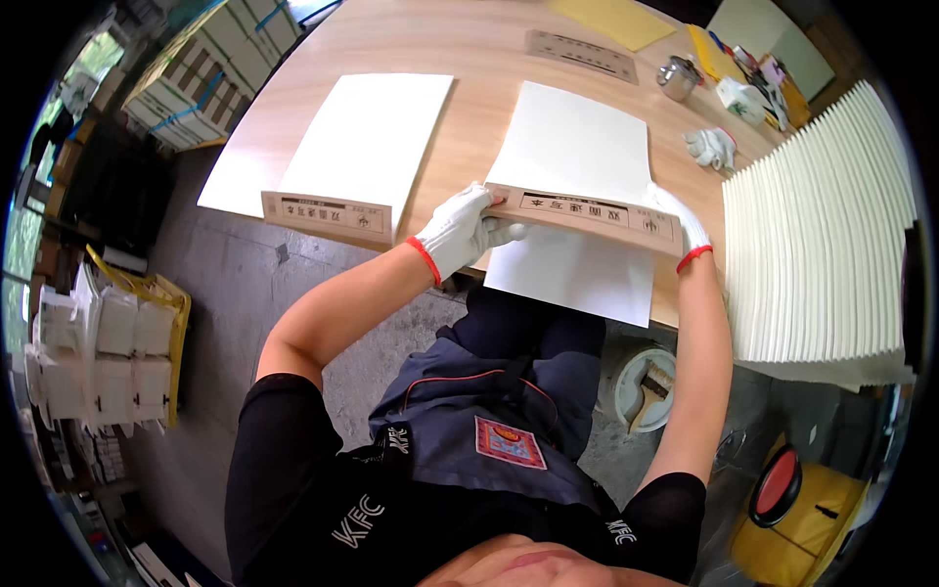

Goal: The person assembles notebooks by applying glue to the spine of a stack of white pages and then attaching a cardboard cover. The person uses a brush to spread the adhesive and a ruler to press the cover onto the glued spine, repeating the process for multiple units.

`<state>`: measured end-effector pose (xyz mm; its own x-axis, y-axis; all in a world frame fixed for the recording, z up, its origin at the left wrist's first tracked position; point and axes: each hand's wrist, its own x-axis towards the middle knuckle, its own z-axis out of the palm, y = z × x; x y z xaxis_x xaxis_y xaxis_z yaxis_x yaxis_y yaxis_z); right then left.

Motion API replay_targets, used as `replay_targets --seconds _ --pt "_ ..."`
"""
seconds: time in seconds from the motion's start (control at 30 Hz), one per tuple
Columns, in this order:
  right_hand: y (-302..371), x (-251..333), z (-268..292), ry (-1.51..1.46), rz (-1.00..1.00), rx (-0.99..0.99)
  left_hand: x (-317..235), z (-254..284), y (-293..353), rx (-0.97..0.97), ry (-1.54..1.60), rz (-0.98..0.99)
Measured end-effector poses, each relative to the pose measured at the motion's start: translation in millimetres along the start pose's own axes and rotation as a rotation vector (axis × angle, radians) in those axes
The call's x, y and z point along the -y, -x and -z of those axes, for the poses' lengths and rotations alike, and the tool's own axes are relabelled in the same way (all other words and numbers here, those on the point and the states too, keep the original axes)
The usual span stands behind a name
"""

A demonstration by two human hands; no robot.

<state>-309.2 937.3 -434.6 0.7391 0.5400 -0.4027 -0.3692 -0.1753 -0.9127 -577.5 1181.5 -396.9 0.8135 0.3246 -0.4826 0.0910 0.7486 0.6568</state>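
Note:
In front of me, a pad of white paper (577,137) has a brown printed cardboard strip (587,214) across its near end. My left hand (462,231), in a white knit glove with a red cuff, grips the left end of the strip, fingers reaching underneath. At the other end my right hand (688,223), gloved the same way, closes around the strip's right corner; its fingertips are partly hidden. Below the strip, a white sheet (577,274) hangs over the table's near edge. To the left lies a similar pad (372,137) with its own brown strip (328,214).
A tall fanned stack of white paper (817,245) stands at the table's right. Farther back are a loose glove (710,149), a metal cup (677,78) and a grey-brown printed strip (581,57). On the floor sits a white bucket with a brush (649,396); a yellow cart (176,333) stands left.

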Motion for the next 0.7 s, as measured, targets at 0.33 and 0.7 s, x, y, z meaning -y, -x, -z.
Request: replay_targets --seconds 0.33,0.7 --pt "42.0 -20.0 -157.5 -0.055 0.348 0.047 -62.1 108.4 98.7 -0.088 -0.644 -0.539" --pt "-15.0 -41.3 -368.8 0.264 0.636 0.101 -153.4 285.8 91.5 -0.659 -1.128 -0.727"
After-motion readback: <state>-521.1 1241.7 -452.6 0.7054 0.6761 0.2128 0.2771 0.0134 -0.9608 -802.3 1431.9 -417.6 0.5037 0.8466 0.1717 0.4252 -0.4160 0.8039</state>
